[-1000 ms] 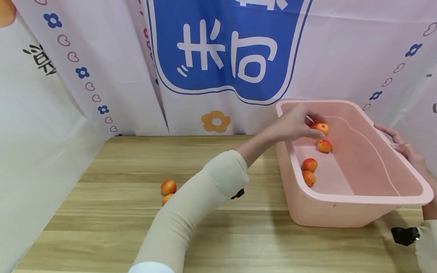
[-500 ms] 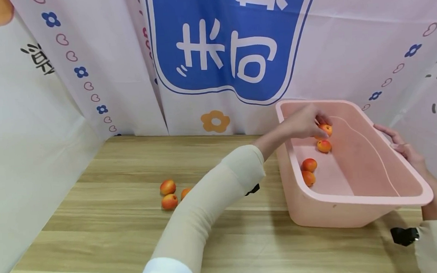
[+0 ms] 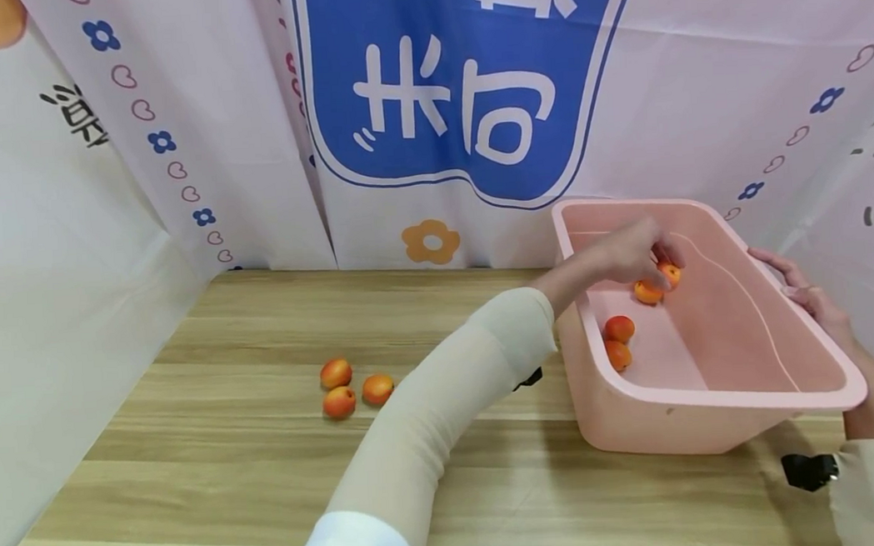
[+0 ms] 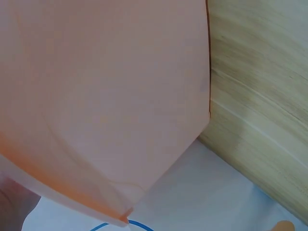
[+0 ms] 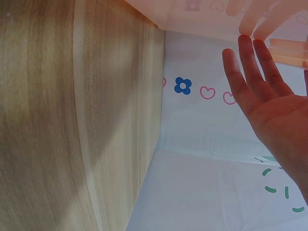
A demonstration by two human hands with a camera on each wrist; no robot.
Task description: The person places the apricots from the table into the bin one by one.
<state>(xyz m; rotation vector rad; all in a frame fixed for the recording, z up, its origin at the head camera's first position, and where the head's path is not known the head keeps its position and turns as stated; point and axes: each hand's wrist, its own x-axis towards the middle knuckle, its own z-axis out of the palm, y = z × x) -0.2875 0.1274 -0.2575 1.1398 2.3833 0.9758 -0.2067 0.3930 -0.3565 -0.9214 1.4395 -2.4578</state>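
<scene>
My left hand (image 3: 634, 251) reaches over the near side of a pink plastic bin (image 3: 656, 422) and pinches a small orange-red fruit (image 3: 671, 274) low inside it. Close beside the fingers lies another fruit (image 3: 647, 293); two more, a redder one (image 3: 619, 329) and an orange one (image 3: 618, 356), sit by the left wall. At the bin's right rim rests my right hand (image 3: 804, 290). In the right wrist view its straight fingers (image 5: 250, 72) touch the outer wall. The left wrist view shows mostly the bin wall (image 4: 120, 86), which hides the held fruit.
Three more orange-red fruits lie grouped on the wooden table (image 3: 215, 453): an upper one (image 3: 335, 373), a lower one (image 3: 339, 402) and a right one (image 3: 378, 389), near the left sleeve (image 3: 445, 398). A printed cloth backdrop (image 3: 248, 134) rises behind the table and bin.
My left hand has moved right and lower inside the bin with the fruit, down beside another one. The sleeve's shift uncovers the fruits on the table. My right hand stays at the rim.
</scene>
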